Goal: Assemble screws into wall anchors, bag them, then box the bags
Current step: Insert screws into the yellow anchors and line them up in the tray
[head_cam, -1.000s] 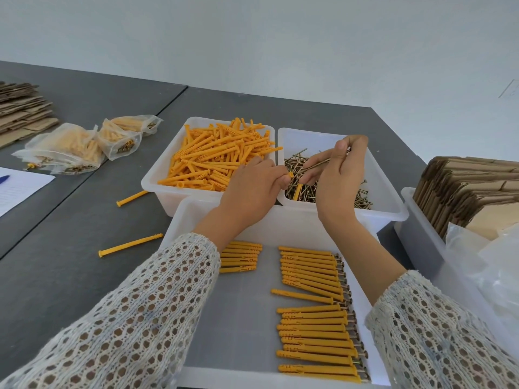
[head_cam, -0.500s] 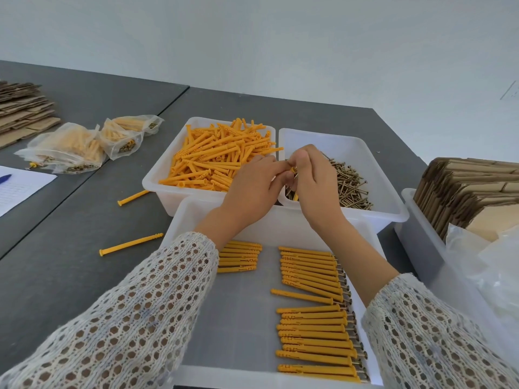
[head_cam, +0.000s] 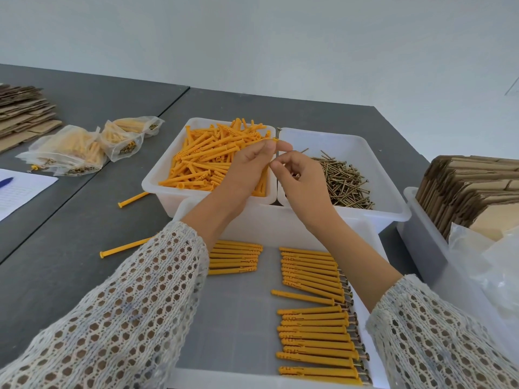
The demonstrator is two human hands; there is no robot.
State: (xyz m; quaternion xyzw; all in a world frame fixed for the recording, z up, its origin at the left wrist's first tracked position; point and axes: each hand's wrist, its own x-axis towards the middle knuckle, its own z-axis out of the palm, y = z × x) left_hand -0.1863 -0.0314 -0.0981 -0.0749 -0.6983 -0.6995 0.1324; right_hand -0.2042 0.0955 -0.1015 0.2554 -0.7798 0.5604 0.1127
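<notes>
I read this as well into the first stage: in the shallow white plastic tray point(head_cam: 241, 318) at the bottom centre of the frame, two groups of finished orange anchors with screw heads showing point(head_cam: 317, 313) lie in neat rows, a long one on the right and a short one point(head_cam: 234, 258) nearer my left sleeve. At the upper left, on the dark grey counter point(head_cam: 56, 262), three clear plastic bags filled with anchors point(head_cam: 84, 150) are already packed, so some bagging is done, but I see no made-up box; the flattened brown cardboard blanks point(head_cam: 471, 189) stand folded in a bin at the right edge, and more lie at the far left. Much is left: the white tub of loose orange plastic wall anchors point(head_cam: 207, 161) and the white tub of brass-coloured screws point(head_cam: 345, 181) beside it are both well stocked. My left hand point(head_cam: 247, 175) is clenched around one orange anchor held upright, its collar end point(head_cam: 274, 139) poking out above the fingers. My right hand point(head_cam: 303, 181) pinches a thin screw point(head_cam: 278, 141) that rises just beside that anchor's top; whether its tip is in the anchor's mouth I cannot tell. The anchor looks long, slim and ribbed. Two stray orange anchors point(head_cam: 126, 248) lie on the counter left of the tray.
</notes>
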